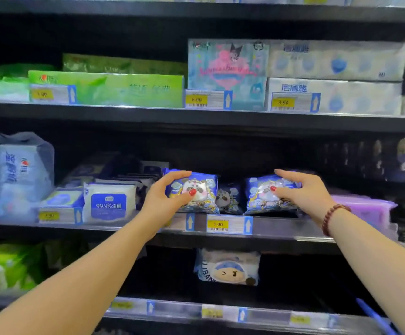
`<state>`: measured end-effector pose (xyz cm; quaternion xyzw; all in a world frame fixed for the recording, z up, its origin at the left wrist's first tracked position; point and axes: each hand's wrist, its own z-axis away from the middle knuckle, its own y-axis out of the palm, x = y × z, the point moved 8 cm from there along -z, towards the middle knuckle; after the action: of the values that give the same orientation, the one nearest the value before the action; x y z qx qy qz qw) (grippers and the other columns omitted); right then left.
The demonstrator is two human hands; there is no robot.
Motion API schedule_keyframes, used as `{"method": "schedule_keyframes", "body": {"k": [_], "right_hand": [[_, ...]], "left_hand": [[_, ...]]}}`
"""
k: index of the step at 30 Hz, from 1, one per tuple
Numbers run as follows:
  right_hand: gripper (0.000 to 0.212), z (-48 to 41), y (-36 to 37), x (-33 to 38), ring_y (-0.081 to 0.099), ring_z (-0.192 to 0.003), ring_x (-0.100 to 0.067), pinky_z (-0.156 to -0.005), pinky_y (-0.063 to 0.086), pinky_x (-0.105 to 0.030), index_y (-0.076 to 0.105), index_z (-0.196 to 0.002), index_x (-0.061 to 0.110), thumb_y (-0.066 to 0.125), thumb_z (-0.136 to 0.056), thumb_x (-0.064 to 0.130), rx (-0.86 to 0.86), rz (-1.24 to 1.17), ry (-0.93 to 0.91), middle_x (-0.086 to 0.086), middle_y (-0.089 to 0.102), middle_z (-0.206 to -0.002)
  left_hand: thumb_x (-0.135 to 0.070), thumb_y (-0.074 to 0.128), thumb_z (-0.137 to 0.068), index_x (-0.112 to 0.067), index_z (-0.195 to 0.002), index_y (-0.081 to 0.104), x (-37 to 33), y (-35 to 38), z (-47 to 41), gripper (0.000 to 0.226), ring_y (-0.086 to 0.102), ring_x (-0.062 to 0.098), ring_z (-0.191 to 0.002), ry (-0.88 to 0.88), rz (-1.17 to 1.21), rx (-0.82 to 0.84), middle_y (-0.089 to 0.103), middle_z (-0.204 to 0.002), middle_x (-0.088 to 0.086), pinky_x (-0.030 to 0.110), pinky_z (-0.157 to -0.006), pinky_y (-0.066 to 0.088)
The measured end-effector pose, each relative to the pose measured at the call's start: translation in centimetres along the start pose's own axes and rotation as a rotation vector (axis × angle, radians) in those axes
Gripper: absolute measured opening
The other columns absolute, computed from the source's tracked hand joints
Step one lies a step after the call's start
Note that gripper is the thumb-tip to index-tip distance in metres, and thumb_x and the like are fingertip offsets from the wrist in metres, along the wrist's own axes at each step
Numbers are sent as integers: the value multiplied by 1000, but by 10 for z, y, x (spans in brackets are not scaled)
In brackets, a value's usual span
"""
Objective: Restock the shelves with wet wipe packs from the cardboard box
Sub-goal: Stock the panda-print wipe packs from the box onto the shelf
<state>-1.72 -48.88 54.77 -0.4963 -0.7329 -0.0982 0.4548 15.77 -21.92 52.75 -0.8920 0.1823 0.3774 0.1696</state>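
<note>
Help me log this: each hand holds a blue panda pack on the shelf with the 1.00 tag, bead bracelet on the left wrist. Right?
Not quite: the head view shows the bead bracelet on the right wrist. The rest holds.

The forearms (87,274) are bare, the left hand (162,199) and right hand (303,192) each show a red-painted thumbnail (192,192), and a bracelet (332,215) of dark red beads circles the right wrist

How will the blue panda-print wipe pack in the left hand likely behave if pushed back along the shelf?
The blue panda-print plastic wipe pack looks pillowy, so probably squashy, not stiff. Its glossy film may slide easily on the dark shelf. The left hand holds it between thumb and fingers, suggesting lightness.
</note>
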Motion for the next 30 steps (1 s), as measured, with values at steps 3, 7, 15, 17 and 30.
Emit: {"method": "schedule_keyframes", "body": {"k": [3,7,15,17,30], "right_hand": [[49,-19,5,-14,60,-113,-19,-104,42,-34,67,-115,33,79,-70,18,-11,161,17,0,65,-121],[51,-37,12,-26,52,-123,-21,-102,38,-28,63,-122,31,78,-75,20,9,316,29,-2,60,-129],[68,-63,35,-35,49,-125,-23,-103,36,-25,39,-142,31,70,-82,37,276,735,-78,-4,51,-140],[69,-67,38,-37,49,-123,-24,-101,39,-27,33,-144,33,66,-84,41,313,841,-59,-6,52,-137],[74,-59,45,-39,52,-119,-28,-93,46,-34,19,-150,29,56,-88,50,359,1179,60,-12,46,-139]], "left_hand": [[-18,72,-85,-47,-106,62,8,6,-3,38,65,5,-101,26,-38,28,61,-112,-21,25,-81,57],[-22,71,-86,-53,-107,59,16,10,-8,40,64,5,-104,70,-119,59,60,-119,-12,29,-80,59],[-20,69,-87,-66,-104,52,20,11,-3,52,54,-12,-104,158,-203,24,50,-116,-22,19,-71,57],[-21,69,-86,-70,-103,49,19,13,-2,56,51,-18,-102,185,-228,18,47,-113,-25,14,-68,55],[-33,66,-82,-72,-104,46,19,15,-1,49,55,-4,-106,154,-246,31,44,-114,-21,14,-62,55]]}}
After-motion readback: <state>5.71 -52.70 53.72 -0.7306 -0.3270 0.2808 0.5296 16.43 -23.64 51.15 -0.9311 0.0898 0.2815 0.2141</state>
